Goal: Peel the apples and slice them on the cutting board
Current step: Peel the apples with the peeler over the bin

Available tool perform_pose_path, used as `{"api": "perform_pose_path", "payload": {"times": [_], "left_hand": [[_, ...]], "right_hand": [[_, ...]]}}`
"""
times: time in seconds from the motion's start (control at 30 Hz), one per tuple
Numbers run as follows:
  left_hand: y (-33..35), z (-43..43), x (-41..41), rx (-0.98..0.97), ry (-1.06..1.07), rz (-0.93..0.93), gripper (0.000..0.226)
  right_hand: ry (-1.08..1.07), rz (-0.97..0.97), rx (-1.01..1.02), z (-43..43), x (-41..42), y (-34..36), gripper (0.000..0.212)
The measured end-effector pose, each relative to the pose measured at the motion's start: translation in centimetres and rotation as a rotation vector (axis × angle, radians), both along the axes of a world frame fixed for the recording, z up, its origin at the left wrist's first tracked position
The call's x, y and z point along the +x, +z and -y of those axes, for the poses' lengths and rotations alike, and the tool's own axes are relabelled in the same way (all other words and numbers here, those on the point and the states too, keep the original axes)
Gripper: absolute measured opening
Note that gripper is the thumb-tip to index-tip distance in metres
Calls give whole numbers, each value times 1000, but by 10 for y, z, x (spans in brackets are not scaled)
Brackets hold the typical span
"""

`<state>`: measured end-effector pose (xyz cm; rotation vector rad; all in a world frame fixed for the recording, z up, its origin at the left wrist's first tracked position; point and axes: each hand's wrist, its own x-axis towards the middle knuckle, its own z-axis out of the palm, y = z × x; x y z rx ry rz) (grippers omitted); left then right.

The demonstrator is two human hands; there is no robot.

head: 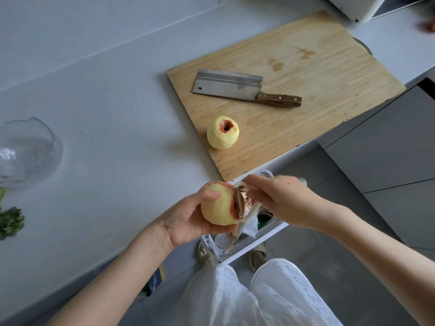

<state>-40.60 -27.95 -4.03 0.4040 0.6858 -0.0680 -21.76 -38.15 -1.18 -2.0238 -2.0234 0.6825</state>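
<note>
— How many apples, and where are they?

— Two. The peeled apple (223,132) stands alone on the near left part of the cutting board (317,74), with red skin only around its hollow top. The second apple (219,208) is in the air past the near edge of the counter (106,90), mostly pale, with a red patch on its right side.

— What are the hands doing?

— The left hand (188,220) cups the second apple from below, fingers curled round it and the thumb on top. The right hand (282,201) grips the peeler (240,203), whose blade lies against the red patch.

— Any other tools?

— One cleaver (244,88) with a wooden handle lies flat on the board, far from the peeled apple. There is a small mark on the blade, too small to read.

— And containers?

— Two. A white bin (277,228) sits on the floor below the hands, holding peel strips (231,243) and a plastic bag. A glass bowl (26,151) sits at the far left of the counter; I cannot tell what is in it. One bunch of greens (10,222) lies just near of it.
</note>
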Motion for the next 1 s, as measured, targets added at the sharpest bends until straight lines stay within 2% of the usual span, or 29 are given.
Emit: {"api": "perform_pose_path", "payload": {"times": [0.03, 0.1, 0.23, 0.33, 0.4, 0.53, 0.67, 0.77, 0.83, 0.93, 1.0], "left_hand": [[3, 1, 2, 3, -1, -23, 52], [6, 4, 5, 31, -14, -80, 50], [11, 9, 11, 152, -97, -138, 50], [14, 12, 13, 185, -129, -136, 48], [15, 12, 13, 162, -145, -125, 48], [17, 11, 11, 159, -156, -103, 46], [15, 9, 8, 203, -137, -131, 41], [12, 3, 2, 185, -94, -103, 50], [11, -3, 0, 210, -80, -47, 45], [7, -8, -1, 310, -86, -92, 57], [4, -10, -3, 414, -117, -179, 68]], "right_hand": [[-16, 90, 153, -2, 0, -4, 30], [-34, 190, 323, -3, -1, -9, 36], [21, 222, 454, -9, -8, -9, 24], [36, 204, 513, -17, -13, -4, 38], [46, 160, 528, -21, -12, -3, 38], [39, 70, 509, -24, -10, -11, 39], [-90, -24, 495, -18, -8, -31, 36], [-193, 3, 371, -7, 0, -54, 28], [-269, -2, 280, -1, -4, -64, 25], [-389, -56, 182, 2, -17, -69, 40], [-426, -53, -7, -2, -21, -64, 48]]}}
